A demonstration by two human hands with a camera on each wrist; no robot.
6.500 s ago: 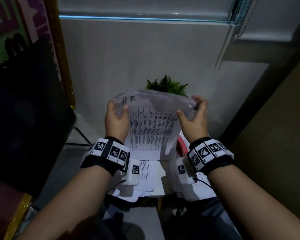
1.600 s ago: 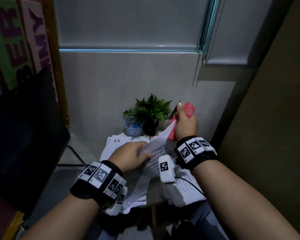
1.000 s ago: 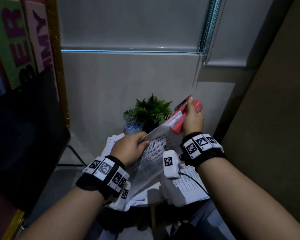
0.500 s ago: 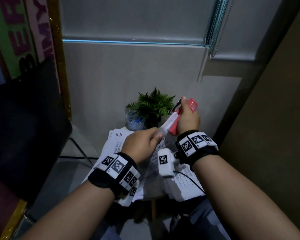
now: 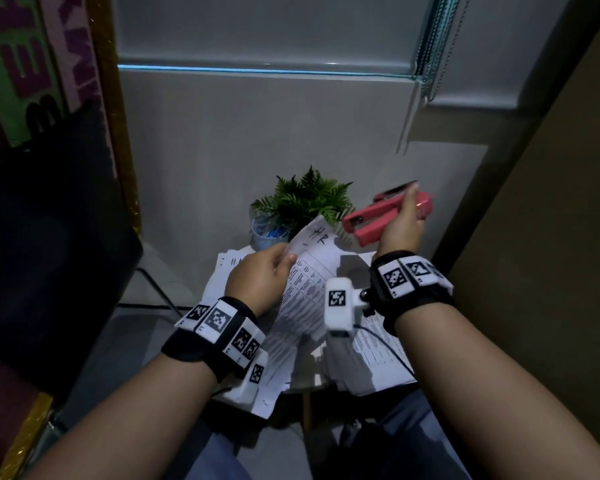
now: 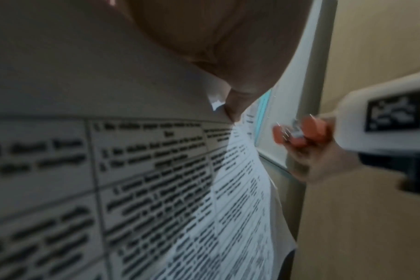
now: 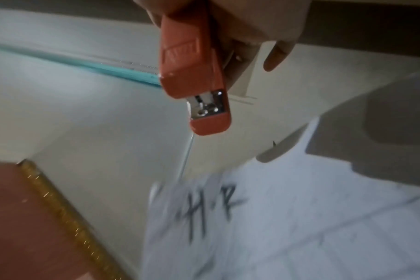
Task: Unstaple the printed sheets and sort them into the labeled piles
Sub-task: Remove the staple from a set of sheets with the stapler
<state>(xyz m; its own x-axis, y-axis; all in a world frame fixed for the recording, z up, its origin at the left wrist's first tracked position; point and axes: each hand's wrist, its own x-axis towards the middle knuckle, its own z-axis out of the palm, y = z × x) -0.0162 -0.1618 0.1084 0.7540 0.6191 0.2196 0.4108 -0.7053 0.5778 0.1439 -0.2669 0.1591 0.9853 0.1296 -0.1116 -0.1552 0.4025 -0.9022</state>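
My left hand (image 5: 262,275) grips the left edge of a set of printed sheets (image 5: 312,268) marked "HR" in pen at the top corner, held up over the small table. The same printed sheets (image 6: 156,189) fill the left wrist view, pinched near their top corner. My right hand (image 5: 400,225) holds a red stapler (image 5: 374,225) up and to the right of the sheets, its nose pointing left and clear of the paper. The red stapler (image 7: 194,75) hangs above the "HR" sheet (image 7: 264,217) in the right wrist view.
Paper piles lie on the small round table: a left pile (image 5: 227,265) with a handwritten label and a right pile (image 5: 374,362). A fern (image 5: 305,199) and a blue cup (image 5: 267,232) stand at the back. A dark chair (image 5: 49,254) is on the left.
The stapler has come off the sheets' top corner and moved up and right. My left hand still holds the sheets, whose "HR" corner now stands free.
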